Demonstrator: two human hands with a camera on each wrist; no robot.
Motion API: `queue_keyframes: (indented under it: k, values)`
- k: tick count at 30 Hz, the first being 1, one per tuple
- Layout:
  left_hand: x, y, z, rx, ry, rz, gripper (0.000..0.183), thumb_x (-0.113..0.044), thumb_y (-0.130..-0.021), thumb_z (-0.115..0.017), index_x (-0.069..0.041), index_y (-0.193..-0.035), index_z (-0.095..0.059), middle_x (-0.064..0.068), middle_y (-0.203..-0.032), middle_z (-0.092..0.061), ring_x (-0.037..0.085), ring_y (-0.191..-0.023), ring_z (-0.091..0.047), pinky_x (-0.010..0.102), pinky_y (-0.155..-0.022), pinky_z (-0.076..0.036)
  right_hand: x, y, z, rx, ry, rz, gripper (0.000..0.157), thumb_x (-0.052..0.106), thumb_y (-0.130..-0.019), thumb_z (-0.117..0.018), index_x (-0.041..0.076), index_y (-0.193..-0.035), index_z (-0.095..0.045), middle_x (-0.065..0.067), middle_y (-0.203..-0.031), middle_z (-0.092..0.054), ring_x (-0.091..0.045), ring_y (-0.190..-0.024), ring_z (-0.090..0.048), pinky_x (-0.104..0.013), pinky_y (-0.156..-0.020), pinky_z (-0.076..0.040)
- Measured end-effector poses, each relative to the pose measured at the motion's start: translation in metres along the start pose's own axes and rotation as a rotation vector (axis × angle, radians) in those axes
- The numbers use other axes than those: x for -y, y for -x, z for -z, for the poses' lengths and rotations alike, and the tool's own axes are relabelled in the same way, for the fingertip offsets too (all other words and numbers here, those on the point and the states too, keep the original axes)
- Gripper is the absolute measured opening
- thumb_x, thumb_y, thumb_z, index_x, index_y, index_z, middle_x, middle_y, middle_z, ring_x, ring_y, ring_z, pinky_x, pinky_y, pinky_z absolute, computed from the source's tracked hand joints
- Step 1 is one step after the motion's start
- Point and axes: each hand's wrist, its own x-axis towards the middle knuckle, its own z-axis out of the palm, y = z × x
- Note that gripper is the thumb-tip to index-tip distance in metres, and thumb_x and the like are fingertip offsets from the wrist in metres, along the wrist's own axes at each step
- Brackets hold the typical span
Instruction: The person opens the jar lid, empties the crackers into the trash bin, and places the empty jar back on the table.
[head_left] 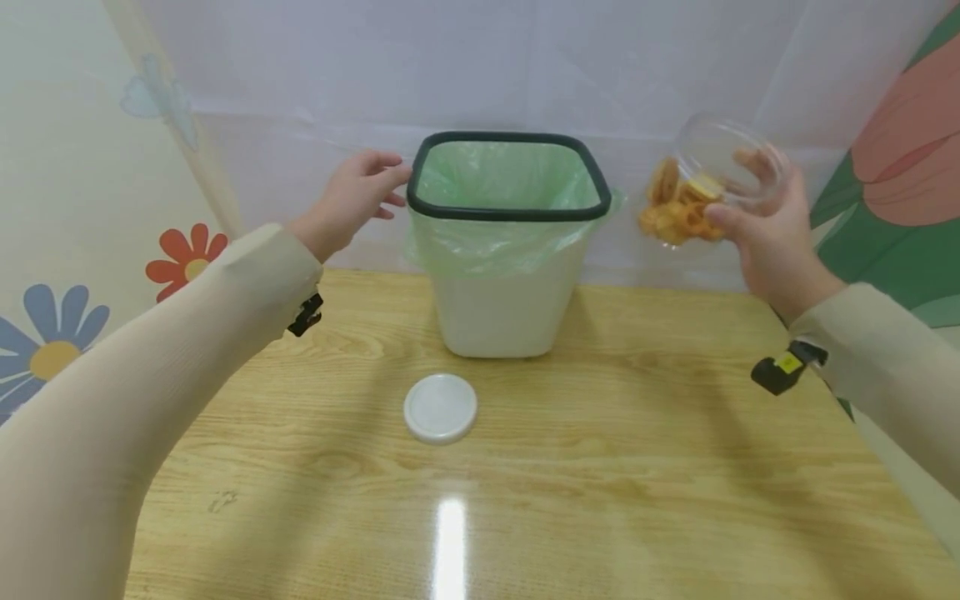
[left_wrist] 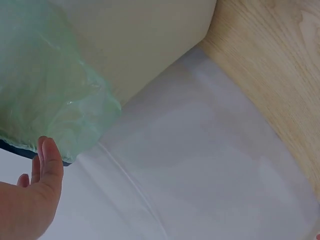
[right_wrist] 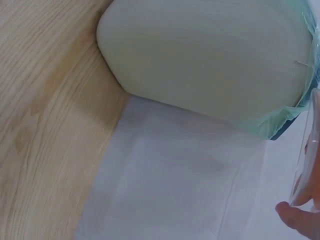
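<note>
A white trash bin (head_left: 498, 308) with a black rim (head_left: 510, 214) stands upright, lined with a green plastic bag (head_left: 487, 242) folded over its edge. My left hand (head_left: 356, 200) is at the rim's left side, fingers loosely extended. In the left wrist view its fingertips (left_wrist: 49, 147) overlap the bag's edge; whether they touch is unclear. Right of the bin, my right hand (head_left: 783, 242) grips a clear plastic jar (head_left: 708, 137), raised and tilted toward the bin. Orange-yellow snack pieces (head_left: 678, 218) lie inside the jar. Only part of that hand shows in the right wrist view.
A round white lid (head_left: 440, 408) lies on the wood-grain table (head_left: 615, 467) in front of the bin. Behind the bin hangs a pale cloth backdrop (head_left: 337, 67). Panels with printed flowers (head_left: 56, 358) flank the table.
</note>
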Motion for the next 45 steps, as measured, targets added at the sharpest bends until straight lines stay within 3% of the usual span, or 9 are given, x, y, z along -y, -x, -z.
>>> queue_keyframes:
  k: [8,15,22,25,31,35,40,45]
  values:
    - [-0.005,-0.011,0.005,0.002,0.052,0.066,0.061,-0.033,-0.106,-0.048,-0.004,-0.156,-0.029,0.018,-0.154,-0.041,0.011,-0.099,-0.061,0.032,-0.099,-0.051,0.001,-0.008,-0.004,0.003,-0.002,0.001,0.076,-0.027,-0.082,-0.060,0.010,-0.142,-0.031,-0.003,-0.139,-0.037,-0.020,-0.113,-0.050,-0.023,-0.072,-0.057]
    - [-0.018,-0.019,0.003,0.037,0.116,0.162,0.063,-0.029,-0.106,-0.049,-0.009,-0.160,-0.024,0.007,-0.163,-0.031,0.025,-0.133,-0.051,0.032,-0.109,-0.045,0.002,-0.014,-0.006,-0.030,0.011,-0.006,0.069,-0.026,-0.084,-0.058,0.012,-0.137,-0.035,-0.003,-0.136,-0.039,-0.018,-0.107,-0.056,-0.023,-0.073,-0.058]
    - [-0.024,-0.026,-0.003,0.035,0.233,0.253,0.060,-0.020,-0.105,-0.051,-0.009,-0.159,-0.027,0.004,-0.164,-0.028,0.023,-0.143,-0.041,0.026,-0.111,-0.041,0.000,-0.019,-0.007,0.005,0.045,-0.018,0.059,-0.021,-0.086,-0.062,0.011,-0.129,-0.038,-0.002,-0.134,-0.034,-0.016,-0.102,-0.059,-0.023,-0.070,-0.058]
    - [-0.024,-0.029,-0.005,0.031,0.286,0.307,0.056,-0.016,-0.105,-0.051,-0.009,-0.157,-0.032,0.004,-0.162,-0.032,0.019,-0.135,-0.045,0.019,-0.101,-0.046,0.000,-0.021,-0.007,0.013,0.078,-0.035,0.058,-0.020,-0.087,-0.062,0.012,-0.129,-0.038,-0.001,-0.135,-0.034,-0.015,-0.100,-0.058,-0.022,-0.070,-0.057]
    - [-0.021,-0.035,-0.008,-0.003,0.396,0.363,0.052,-0.009,-0.104,-0.052,-0.009,-0.154,-0.038,0.003,-0.155,-0.041,0.008,-0.097,-0.053,0.012,-0.068,-0.050,0.001,-0.027,-0.010,0.014,0.149,-0.067,0.064,-0.017,-0.089,-0.062,0.013,-0.138,-0.032,0.000,-0.138,-0.033,-0.015,-0.104,-0.054,-0.021,-0.074,-0.057]
    - [-0.019,-0.036,-0.008,-0.043,0.505,0.395,0.055,-0.006,-0.102,-0.053,-0.013,-0.154,-0.039,0.000,-0.143,-0.051,0.006,-0.084,-0.053,0.014,-0.064,-0.050,-0.001,-0.035,-0.015,0.021,0.241,-0.093,0.076,-0.013,-0.089,-0.065,0.011,-0.148,-0.023,-0.001,-0.143,-0.031,-0.014,-0.108,-0.053,-0.019,-0.075,-0.056]
    - [-0.017,-0.036,-0.008,-0.043,0.630,0.418,0.054,-0.001,-0.102,-0.052,-0.009,-0.154,-0.039,0.001,-0.126,-0.056,0.007,-0.080,-0.057,0.016,-0.065,-0.053,-0.002,-0.047,-0.020,0.032,0.372,-0.115,0.085,-0.008,-0.089,-0.069,0.011,-0.155,-0.020,0.000,-0.150,-0.030,-0.010,-0.113,-0.048,-0.014,-0.076,-0.053]
    - [-0.016,-0.034,-0.011,-0.033,0.709,0.414,0.053,0.000,-0.102,-0.052,-0.008,-0.153,-0.041,0.003,-0.133,-0.056,0.008,-0.078,-0.061,0.017,-0.067,-0.054,0.000,-0.058,-0.024,0.070,0.406,-0.086,0.084,-0.009,-0.087,-0.070,0.008,-0.153,-0.021,-0.001,-0.149,-0.033,-0.011,-0.112,-0.048,-0.013,-0.076,-0.052]
